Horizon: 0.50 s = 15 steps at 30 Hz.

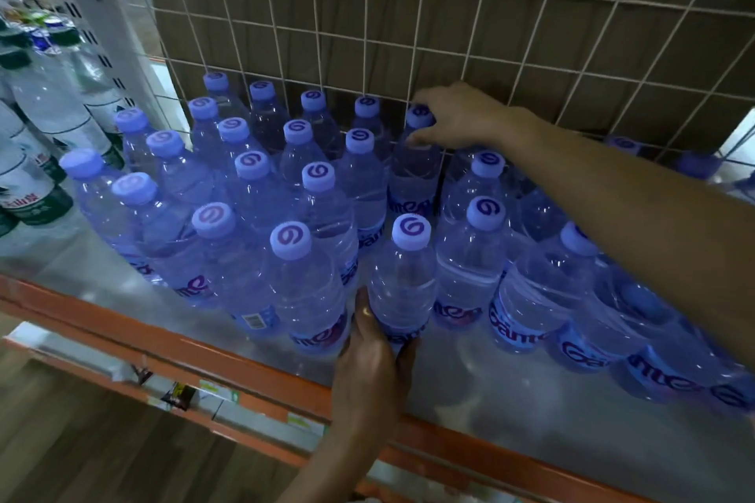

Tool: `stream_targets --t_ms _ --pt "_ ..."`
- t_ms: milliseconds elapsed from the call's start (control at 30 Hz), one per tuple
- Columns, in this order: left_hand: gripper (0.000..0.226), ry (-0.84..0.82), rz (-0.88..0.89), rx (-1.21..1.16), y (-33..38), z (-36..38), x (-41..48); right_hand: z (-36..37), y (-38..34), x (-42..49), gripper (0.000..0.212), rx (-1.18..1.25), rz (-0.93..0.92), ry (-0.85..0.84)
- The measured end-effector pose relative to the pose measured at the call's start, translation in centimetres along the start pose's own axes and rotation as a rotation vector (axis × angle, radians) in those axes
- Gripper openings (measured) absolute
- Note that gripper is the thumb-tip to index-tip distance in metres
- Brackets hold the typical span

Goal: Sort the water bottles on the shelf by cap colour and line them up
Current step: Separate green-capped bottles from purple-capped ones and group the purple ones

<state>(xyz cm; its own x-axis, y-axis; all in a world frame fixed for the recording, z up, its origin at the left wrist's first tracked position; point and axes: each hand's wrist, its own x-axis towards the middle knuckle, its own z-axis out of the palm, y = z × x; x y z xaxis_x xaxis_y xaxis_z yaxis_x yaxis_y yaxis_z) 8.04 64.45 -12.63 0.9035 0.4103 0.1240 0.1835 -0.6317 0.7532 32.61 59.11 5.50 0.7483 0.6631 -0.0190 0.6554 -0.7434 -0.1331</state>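
Several blue-tinted water bottles with purple caps stand in rows on the metal shelf (470, 388). My left hand (374, 363) grips the base of a front bottle (404, 278), fingers curled round its label. My right hand (461, 116) reaches to the back row and holds the neck of a rear bottle (414, 176) just under its purple cap (419, 116). More purple-capped bottles lie partly hidden under my right forearm at the right.
Clear bottles with green caps (61, 35) stand on the neighbouring shelf at the left, past a white upright post (102, 12). A wire grid (408, 24) backs the shelf. An orange rail (204, 355) edges the front; wooden floor lies below.
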Motion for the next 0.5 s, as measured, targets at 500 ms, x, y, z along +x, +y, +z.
stream_targets --t_ms 500 --pt "0.069 0.020 -0.112 -0.011 -0.1 1.9 3.8 -0.4 0.1 1.5 0.049 -0.110 0.064 0.042"
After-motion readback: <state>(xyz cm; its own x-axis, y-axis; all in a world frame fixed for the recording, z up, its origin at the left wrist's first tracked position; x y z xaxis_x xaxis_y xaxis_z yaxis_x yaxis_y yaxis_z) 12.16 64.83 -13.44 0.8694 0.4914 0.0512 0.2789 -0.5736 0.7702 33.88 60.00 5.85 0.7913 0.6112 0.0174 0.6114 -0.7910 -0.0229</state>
